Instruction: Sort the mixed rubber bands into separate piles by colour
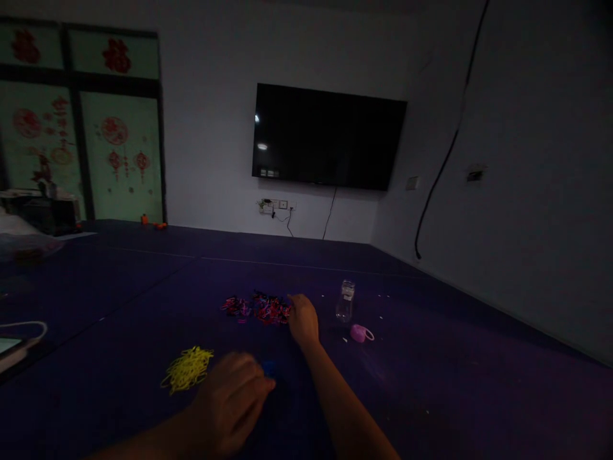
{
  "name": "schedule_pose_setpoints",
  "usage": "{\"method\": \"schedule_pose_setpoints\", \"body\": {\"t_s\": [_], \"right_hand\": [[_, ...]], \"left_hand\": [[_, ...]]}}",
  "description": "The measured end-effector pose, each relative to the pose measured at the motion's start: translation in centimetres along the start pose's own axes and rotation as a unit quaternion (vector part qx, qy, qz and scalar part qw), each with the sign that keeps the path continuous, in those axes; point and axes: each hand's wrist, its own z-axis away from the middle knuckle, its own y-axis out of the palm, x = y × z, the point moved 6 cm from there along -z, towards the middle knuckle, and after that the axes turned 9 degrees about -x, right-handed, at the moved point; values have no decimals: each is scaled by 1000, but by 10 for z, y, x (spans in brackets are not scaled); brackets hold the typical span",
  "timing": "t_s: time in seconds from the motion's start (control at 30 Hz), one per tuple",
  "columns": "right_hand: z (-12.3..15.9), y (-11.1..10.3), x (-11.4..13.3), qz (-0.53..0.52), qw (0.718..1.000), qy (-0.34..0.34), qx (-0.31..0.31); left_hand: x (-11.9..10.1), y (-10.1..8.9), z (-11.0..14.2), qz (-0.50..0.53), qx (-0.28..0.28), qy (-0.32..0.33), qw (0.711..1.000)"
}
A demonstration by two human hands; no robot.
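Observation:
My left hand (234, 399) is low in the middle of the view, slightly blurred, with curled fingers; what they hold, if anything, is hidden. Just beyond its fingertips is a small blue patch of something (269, 368), partly covered by the hand. Left of it lies a heap of yellow rubber bands (188, 369). Farther out, my right hand (303, 321) reaches down at the right edge of a loose pile of small pink, red and dark bands (271, 310). One finger juts toward the pile; the other fingertips are out of sight behind the hand.
A clear bottle (345, 301) stands right of my right hand, with a pink cap with a loop (359, 333) nearby. Small white bits dot the purple surface (454, 358). A lit device with a cable (13, 348) is at the left edge. A cord (443, 163) hangs along the right wall.

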Motion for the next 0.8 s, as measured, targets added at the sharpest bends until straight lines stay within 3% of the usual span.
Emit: {"method": "schedule_pose_setpoints", "body": {"t_s": [0.1,0.17,0.3,0.53,0.8], "right_hand": [[-1,0,-3,-3,1000,24,5],[0,1,-2,4,999,21,27],[2,5,3,19,997,3,68],[4,10,4,48,992,-18,114],[5,18,4,67,988,-40,134]], "left_hand": [[-7,11,17,30,70,71,995],[-1,19,19,49,105,48,992],[13,22,16,64,100,-51,992],[7,20,23,69,130,-34,989],[14,25,34,51,162,-61,984]]}}
